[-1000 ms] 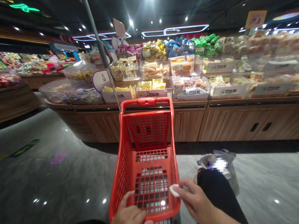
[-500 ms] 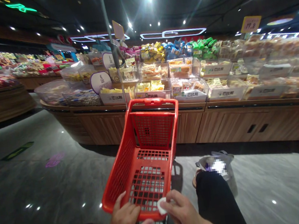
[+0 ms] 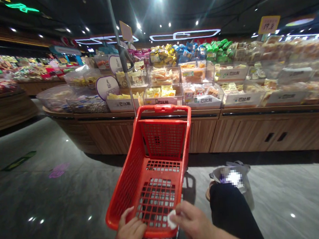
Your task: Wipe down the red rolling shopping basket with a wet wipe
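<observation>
A red plastic shopping cart (image 3: 144,170) with a grid floor and sides stands in front of me, its basket bare inside. My left hand (image 3: 128,235) grips the cart's near rim, fingers over the edge and thumb on the outer side. Between the fingertips of my right hand (image 3: 194,222) is a small white wad (image 3: 172,219), which looks like a tissue or wipe. It lies against the rim's near right corner. The fingers partly cover the wad.
Beyond the cart runs a wooden display counter (image 3: 206,133) with clear bins of packaged snacks (image 3: 164,92). A grey bag (image 3: 248,186) sits on the floor at right, beside my dark-trousered leg (image 3: 233,214). Another display (image 3: 1,109) stands at far left. A metal pole (image 3: 112,18) rises behind the cart.
The cart's near end has shifted slightly left, and my left hand has gone with it. My right hand has moved only a little, still pinching the white wad at the rim.
</observation>
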`<state>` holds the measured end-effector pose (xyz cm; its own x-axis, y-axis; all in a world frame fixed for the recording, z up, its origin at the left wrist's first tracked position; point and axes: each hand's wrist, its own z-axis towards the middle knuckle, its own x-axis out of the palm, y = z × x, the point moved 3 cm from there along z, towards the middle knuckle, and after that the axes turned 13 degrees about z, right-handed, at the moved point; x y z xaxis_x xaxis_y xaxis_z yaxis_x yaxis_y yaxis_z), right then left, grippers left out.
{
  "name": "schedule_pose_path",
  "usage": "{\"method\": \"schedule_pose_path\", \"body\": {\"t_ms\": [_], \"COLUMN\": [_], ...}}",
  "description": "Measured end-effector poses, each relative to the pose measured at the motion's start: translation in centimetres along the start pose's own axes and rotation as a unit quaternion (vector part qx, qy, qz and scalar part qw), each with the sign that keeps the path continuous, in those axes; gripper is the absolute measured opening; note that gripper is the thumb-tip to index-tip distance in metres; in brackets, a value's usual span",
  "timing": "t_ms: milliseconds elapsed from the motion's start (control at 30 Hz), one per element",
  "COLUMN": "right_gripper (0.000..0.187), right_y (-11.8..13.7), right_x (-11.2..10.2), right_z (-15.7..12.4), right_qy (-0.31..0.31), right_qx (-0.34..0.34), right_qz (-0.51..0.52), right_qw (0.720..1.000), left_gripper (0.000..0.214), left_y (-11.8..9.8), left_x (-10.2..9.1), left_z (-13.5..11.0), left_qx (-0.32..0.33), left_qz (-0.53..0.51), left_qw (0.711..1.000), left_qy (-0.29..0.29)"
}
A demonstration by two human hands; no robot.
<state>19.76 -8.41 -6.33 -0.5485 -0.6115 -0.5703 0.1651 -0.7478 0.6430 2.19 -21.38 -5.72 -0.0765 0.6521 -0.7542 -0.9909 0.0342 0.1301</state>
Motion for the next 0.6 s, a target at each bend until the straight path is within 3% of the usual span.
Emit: {"method": "schedule_pose_path", "body": {"t_ms": [67, 167, 300, 400, 600], "right_gripper": [0.022, 0.027, 0.033, 0.031, 0.039], "right_y": [0.6, 0.4, -1.3, -1.4, 1.0], "right_x": [1.0, 0.2, -2.5, -2.7, -0.6], "right_z": [-0.6, 0.2, 3.1, 3.6, 0.8], "right_qy": [0.024, 0.029, -0.051, -0.079, 0.005], "right_qx": [0.005, -0.005, 0.005, 0.022, 0.016], "right_qz": [0.01, -0.009, -0.027, -0.025, 0.013], "right_qw": [1.0, 1.0, 0.998, 0.996, 1.0], "left_gripper": [0.029, 0.029, 0.026, 0.025, 0.028], "left_y": [0.4, 0.9, 1.2, 1.0, 0.3], "left_x": [-0.3, -0.7, -0.8, -0.6, -0.5], "left_z": [-0.2, -0.3, -0.4, -0.5, -0.3], "left_qx": [0.017, 0.039, 0.044, 0.031, 0.009], "left_qz": [0.005, 0.012, 0.019, 0.024, 0.021], "left_qw": [1.0, 0.999, 0.999, 0.999, 1.0], "left_qy": [0.0, 0.0, 0.004, 0.006, 0.0]}}
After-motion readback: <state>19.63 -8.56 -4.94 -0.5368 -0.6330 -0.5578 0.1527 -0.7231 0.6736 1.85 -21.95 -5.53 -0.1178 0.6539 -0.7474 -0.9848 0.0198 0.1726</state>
